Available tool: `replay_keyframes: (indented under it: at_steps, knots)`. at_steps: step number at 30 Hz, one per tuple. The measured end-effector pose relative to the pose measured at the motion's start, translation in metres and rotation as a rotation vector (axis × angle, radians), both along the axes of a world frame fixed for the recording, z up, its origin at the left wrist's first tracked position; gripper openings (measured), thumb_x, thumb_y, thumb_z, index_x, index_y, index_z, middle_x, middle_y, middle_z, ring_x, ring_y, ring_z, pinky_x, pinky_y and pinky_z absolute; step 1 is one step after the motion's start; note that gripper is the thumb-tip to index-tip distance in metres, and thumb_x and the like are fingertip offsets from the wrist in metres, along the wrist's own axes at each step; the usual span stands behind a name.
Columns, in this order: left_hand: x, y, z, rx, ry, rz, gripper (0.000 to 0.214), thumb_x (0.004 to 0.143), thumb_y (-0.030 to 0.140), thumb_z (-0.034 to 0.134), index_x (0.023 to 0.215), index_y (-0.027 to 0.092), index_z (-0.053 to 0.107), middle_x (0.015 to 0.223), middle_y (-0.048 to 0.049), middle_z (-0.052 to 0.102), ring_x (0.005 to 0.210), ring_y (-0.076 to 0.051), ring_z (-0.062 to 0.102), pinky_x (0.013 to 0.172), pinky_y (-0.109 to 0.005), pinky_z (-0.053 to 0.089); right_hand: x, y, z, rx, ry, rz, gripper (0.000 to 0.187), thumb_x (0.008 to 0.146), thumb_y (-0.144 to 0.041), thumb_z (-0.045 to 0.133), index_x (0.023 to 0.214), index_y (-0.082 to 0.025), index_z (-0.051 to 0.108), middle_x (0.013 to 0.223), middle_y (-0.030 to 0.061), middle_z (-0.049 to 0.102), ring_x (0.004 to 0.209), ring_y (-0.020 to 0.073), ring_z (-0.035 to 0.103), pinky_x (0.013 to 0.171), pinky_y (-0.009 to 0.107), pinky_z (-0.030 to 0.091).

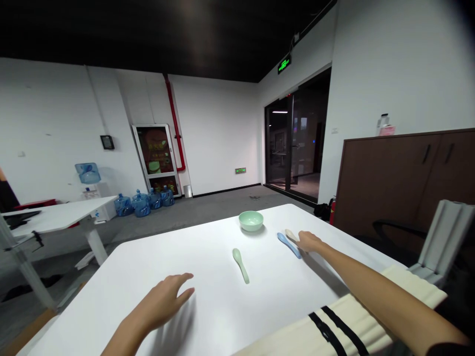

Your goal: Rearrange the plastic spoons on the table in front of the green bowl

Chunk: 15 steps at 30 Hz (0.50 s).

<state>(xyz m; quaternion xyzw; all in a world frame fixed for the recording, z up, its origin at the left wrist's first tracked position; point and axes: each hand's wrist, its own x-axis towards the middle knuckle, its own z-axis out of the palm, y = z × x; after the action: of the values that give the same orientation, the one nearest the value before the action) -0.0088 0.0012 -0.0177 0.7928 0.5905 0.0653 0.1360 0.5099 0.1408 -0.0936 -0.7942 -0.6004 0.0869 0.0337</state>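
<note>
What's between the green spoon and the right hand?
The blue spoon, then the cream spoon touching the right hand. The head view shows it.

An office, by the look of it — a plain white desk (211, 301), a water cooler (88, 175) with spare blue bottles (141, 204), a brown cabinet (382, 183) — and glass doors (307, 143) under a green-lit sign (284, 65).
</note>
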Motion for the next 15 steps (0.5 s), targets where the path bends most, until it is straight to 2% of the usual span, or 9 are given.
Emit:
replay_keyframes:
  at_steps: [9, 15]
  knots:
    - [0.003, -0.003, 0.004, -0.017, 0.013, 0.016, 0.061, 0.083, 0.066, 0.034, 0.130, 0.030, 0.049, 0.130, -0.0064, 0.056, 0.123, -0.028, 0.048, 0.098, -0.040, 0.039, 0.001, -0.001, -0.004, -0.019, 0.010, -0.020, 0.035, 0.070, -0.034, 0.064, 0.098, -0.013, 0.065, 0.099, 0.0163, 0.065, 0.084, 0.0255, 0.064, 0.064, 0.030, 0.042]
    - [0.005, -0.003, 0.005, -0.012, 0.022, 0.004, 0.059, 0.083, 0.065, 0.035, 0.129, 0.031, 0.050, 0.131, -0.0041, 0.057, 0.123, -0.027, 0.048, 0.099, -0.040, 0.038, -0.014, -0.003, 0.005, 0.100, -0.039, 0.025, 0.035, 0.081, -0.044, 0.051, 0.092, -0.013, 0.063, 0.101, 0.0156, 0.063, 0.088, 0.0252, 0.062, 0.065, 0.029, 0.040]
